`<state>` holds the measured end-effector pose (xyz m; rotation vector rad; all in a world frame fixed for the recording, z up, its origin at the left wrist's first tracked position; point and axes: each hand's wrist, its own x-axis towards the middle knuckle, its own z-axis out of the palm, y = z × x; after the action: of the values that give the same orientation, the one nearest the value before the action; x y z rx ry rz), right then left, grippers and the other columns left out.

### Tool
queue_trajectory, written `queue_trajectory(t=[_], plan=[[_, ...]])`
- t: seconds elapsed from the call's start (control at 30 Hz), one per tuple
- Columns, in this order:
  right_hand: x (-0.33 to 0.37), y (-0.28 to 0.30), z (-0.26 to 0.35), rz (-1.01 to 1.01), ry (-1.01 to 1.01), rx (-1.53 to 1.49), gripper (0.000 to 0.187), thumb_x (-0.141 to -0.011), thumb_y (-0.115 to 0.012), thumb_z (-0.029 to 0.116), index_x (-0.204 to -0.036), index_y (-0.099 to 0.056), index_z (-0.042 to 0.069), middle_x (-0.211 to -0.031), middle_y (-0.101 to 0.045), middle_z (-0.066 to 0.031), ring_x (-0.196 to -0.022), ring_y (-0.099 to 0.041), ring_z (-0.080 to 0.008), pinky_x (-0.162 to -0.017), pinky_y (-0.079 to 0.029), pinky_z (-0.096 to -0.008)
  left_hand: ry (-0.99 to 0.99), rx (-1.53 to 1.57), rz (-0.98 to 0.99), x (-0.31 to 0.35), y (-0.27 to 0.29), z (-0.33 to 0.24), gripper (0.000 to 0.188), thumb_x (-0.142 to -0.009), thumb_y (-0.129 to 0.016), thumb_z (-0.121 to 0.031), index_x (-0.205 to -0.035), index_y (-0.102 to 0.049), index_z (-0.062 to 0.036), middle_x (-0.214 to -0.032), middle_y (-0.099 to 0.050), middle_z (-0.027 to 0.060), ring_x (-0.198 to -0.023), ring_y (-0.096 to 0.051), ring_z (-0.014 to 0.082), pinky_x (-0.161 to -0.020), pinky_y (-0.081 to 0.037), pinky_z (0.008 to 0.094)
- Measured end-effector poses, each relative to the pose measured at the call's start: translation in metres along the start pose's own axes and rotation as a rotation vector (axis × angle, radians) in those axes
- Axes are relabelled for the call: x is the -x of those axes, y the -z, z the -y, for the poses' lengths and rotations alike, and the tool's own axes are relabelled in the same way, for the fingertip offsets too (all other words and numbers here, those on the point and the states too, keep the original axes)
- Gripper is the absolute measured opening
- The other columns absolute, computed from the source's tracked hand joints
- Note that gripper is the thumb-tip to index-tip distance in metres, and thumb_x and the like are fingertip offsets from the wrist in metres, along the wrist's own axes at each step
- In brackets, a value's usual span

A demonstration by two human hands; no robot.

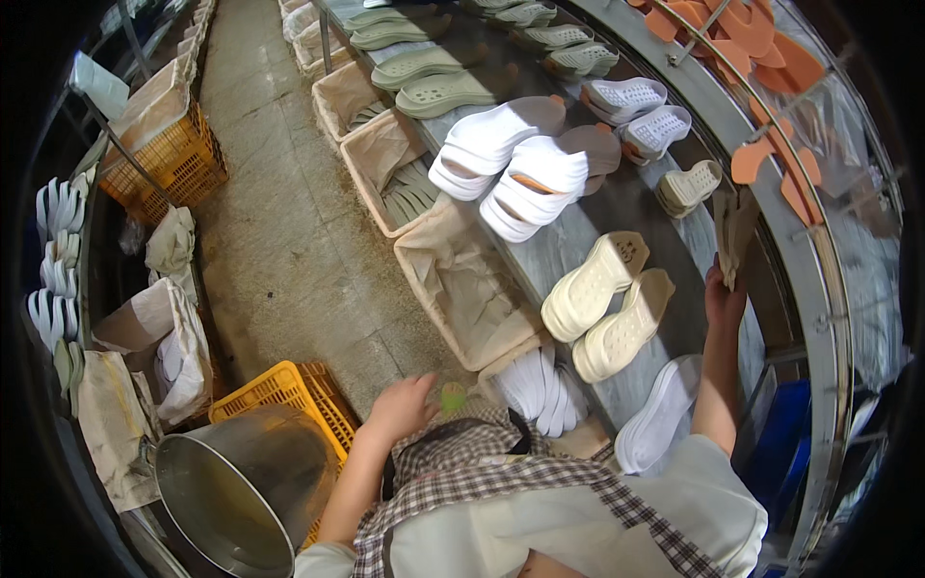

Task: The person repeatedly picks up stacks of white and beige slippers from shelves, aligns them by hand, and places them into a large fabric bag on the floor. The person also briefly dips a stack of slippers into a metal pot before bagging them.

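Note:
My right hand [725, 297] reaches out at the right, its fingers closed round some flat tan pieces [734, 231] beside the curved metal rail. Their exact kind is hard to make out. My left hand [403, 409] hangs low in front of my checked apron [453, 438], fingers loosely extended and nothing visible in them. Close to its fingertips is a small round green thing [452, 395]. A pair of cream clog-style shoes [621, 313] stands on the grey bench between my arms. Nearer to me lies a single white sole [657, 414].
White shoes [511, 154], green clogs [445, 91] and beige shoes [689, 188] line the bench. Orange pieces [752, 39] lie behind the rail. Lined baskets [467, 279] flank the bench. Left are a metal bucket [246, 482], yellow crates [323, 405] and the aisle floor [289, 193].

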<state>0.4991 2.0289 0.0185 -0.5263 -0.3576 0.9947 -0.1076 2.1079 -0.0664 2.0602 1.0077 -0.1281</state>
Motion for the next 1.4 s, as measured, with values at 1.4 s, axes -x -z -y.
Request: queue_trajectory(t=[1.4], plan=[[0.198,-0.301,-0.33,0.516,-0.368,0.799,0.075,-0.082,-0.066,0.005,-0.143,-0.023,0.0,-0.138,-0.035,-0.0097,-0.111,-0.042,-0.0134,-0.098,-0.036,-0.0279,-0.688,1.782,-0.067,0.004,0.104,0.002,0.076,-0.078,-0.063,-0.052,-0.132,-0.04,-0.0041,-0.123,-0.054,0.0114,-0.107,-0.058,0.0268,-0.087,-0.052,0.0416]])
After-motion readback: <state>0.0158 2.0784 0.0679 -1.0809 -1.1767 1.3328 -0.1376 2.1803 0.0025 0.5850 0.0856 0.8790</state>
